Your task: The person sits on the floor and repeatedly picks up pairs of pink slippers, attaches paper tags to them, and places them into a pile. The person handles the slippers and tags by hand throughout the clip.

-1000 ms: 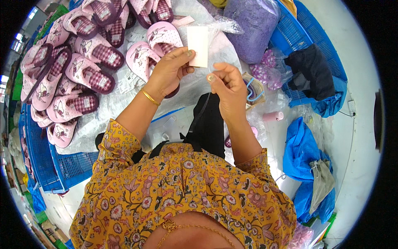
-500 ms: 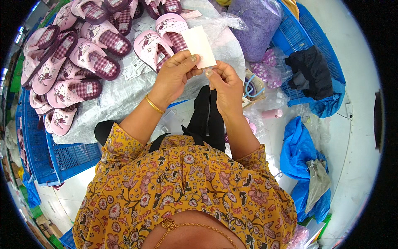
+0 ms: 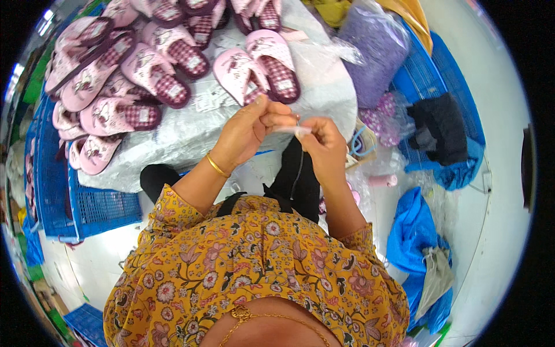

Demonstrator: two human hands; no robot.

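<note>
Between my hands a small pale card (image 3: 287, 129) is turned nearly edge-on and blurred. My left hand (image 3: 247, 134) has its fingers closed at the card's left end. At the other end my right hand (image 3: 325, 143) pinches it between thumb and fingers. A thin cord (image 3: 299, 168) hangs from near the right fingertips, in front of the black trouser leg. Just beyond my hands lies a pair of pink slippers with checked insoles, the left slipper (image 3: 236, 70) close to my left fingertips and the right slipper (image 3: 276, 62) beside it.
Many more pink slippers (image 3: 153, 75) are heaped at the left on the plastic-covered table (image 3: 191, 147). A bagged purple bundle (image 3: 373, 55) stands at the back right. Blue crates (image 3: 110, 208) flank the table. Black cloth (image 3: 439, 127) and a blue sheet (image 3: 413, 231) lie at the right.
The card has tipped from facing me to nearly edge-on. Both hands have come slightly lower in view, and the whole view has shifted, putting the slippers farther right.
</note>
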